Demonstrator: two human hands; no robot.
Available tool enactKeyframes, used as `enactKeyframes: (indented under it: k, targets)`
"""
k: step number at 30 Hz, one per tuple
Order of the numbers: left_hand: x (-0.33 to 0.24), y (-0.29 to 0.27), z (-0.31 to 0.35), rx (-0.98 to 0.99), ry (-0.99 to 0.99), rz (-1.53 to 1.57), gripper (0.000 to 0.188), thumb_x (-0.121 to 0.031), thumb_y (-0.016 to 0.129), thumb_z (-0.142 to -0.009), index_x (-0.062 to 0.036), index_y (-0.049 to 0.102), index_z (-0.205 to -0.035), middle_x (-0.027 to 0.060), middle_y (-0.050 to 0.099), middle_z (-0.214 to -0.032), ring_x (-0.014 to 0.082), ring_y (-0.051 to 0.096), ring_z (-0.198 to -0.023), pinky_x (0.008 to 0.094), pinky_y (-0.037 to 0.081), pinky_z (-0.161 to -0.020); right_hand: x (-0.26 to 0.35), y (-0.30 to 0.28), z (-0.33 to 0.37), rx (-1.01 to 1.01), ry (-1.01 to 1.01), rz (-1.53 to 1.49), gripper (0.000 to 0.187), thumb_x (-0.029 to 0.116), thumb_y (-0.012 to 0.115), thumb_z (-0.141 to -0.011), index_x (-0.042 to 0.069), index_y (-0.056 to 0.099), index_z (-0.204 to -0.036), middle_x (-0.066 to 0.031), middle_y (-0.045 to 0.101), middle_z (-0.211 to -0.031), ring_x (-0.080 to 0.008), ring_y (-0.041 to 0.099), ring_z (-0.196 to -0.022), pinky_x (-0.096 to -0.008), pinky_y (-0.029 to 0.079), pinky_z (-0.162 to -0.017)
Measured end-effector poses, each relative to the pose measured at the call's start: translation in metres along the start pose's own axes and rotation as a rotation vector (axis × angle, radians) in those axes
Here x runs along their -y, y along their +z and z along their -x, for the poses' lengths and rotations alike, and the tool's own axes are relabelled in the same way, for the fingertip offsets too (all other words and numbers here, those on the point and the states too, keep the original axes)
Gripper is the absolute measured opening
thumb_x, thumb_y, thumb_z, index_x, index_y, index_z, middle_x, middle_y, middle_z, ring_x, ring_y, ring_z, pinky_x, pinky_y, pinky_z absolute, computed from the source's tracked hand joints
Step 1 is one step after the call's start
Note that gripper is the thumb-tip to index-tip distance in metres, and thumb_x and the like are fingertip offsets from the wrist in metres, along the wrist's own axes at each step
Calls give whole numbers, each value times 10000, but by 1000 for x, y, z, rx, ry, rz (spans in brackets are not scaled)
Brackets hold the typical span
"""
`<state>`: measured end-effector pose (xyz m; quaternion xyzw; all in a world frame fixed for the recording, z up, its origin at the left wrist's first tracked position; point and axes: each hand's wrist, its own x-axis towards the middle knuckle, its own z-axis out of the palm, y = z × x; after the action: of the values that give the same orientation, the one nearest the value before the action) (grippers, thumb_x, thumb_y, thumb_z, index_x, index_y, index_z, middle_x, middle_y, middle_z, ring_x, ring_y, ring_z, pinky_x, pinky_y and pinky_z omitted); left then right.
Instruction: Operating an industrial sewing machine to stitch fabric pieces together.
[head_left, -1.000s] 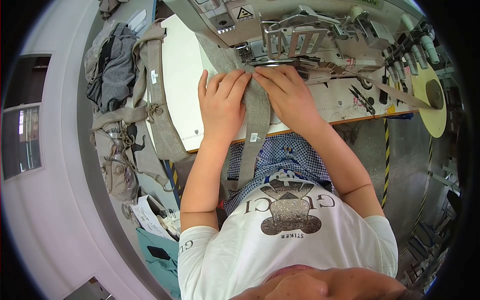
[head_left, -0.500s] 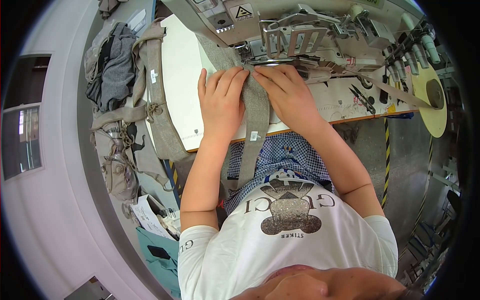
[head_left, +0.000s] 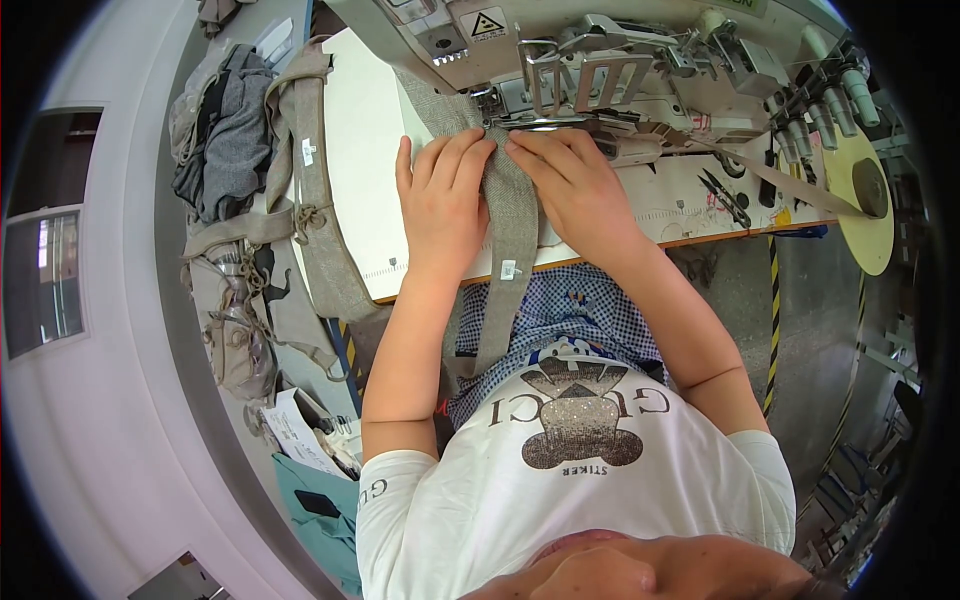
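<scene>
A long grey woven fabric strip (head_left: pixel 515 215) runs from under the sewing machine's presser foot (head_left: pixel 486 103) over the table edge and down to my lap. A small white label (head_left: pixel 509 270) is on it. My left hand (head_left: pixel 445 195) holds the strip's left side, its fingers stretched forward and the thumb tucked at the strip's edge. On the other side my right hand (head_left: pixel 578 190) grips the right edge close to the foot, fingers together, thumb hidden. Both sets of fingertips are just in front of the foot. More grey fabric (head_left: pixel 440 100) lies beyond it.
Finished-looking grey strips (head_left: pixel 325 220) and a dark grey cloth bundle (head_left: pixel 235 130) lie at the left. Black-handled snips (head_left: pixel 725 198) rest on the white table (head_left: pixel 365 150), right of my hands. A tape reel (head_left: pixel 865 190) stands at the far right, its tape running to the machine.
The strip and its label have shifted very slightly toward the machine. My left fingertips have moved a touch to the left; the right hand stays nearly still.
</scene>
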<state>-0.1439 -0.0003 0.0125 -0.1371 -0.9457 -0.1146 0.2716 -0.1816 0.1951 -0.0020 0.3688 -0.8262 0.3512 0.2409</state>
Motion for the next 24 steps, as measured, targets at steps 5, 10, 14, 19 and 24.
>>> enactKeyframes:
  k: [5,10,14,19,24]
  targets:
    - [-2,0,2,-24,9,-2,541,55,697,-777,-136,685,-1284,-14,663,-1359,244,610,-1251,582,311,-1258,-1,1,1,-2,6,-7,493,-16,702,-819,34,723,-1309,-64,687,-1374,-314,625,-1150,-413,569,-982]
    - [-3,4,18,-164,96,66,440,-16,691,-834,-150,724,-1252,-27,685,-1315,229,626,-1192,555,341,-1235,1,0,2,9,5,-8,477,-16,701,-820,33,732,-1293,-62,692,-1370,-308,627,-1141,-409,568,-973]
    - [-6,3,17,-131,60,61,360,-67,677,-870,-154,746,-1213,-38,699,-1286,215,634,-1154,539,355,-1221,0,0,1,4,-2,-10,468,-17,700,-813,36,741,-1276,-57,698,-1366,-305,630,-1131,-408,568,-967]
    - [-7,-3,14,-88,50,40,366,-63,668,-872,-149,743,-1220,-41,698,-1285,216,634,-1155,542,354,-1223,2,0,2,7,-6,-4,464,-17,698,-805,41,749,-1262,-54,703,-1365,-304,634,-1121,-406,568,-964]
    - [-10,-6,12,-68,28,41,367,-41,664,-866,-141,744,-1210,-43,697,-1282,218,635,-1155,552,352,-1228,3,-1,2,-1,-9,14,467,-21,695,-800,45,750,-1259,-52,705,-1366,-302,636,-1118,-402,572,-954]
